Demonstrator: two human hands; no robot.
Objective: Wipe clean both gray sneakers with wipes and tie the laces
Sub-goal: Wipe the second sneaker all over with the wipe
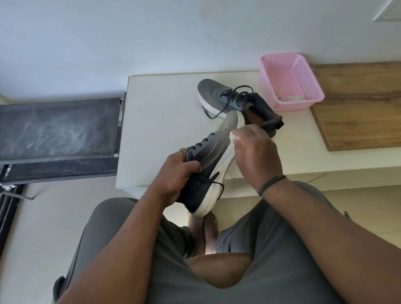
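The white table sits just past both hands, so things stay easy to reach. Beyond the right hand stands a pink basket with white scraps inside — likely a spot for used wipes. The second shoe waits on the table above the hands, its laces loose. The left hand curls tight around the top of the held shoe and tips it on its side, so the white sole edge faces the right hand. That hand pinches a small white wipe against the sole near the toe — good for rubbing off dirt.
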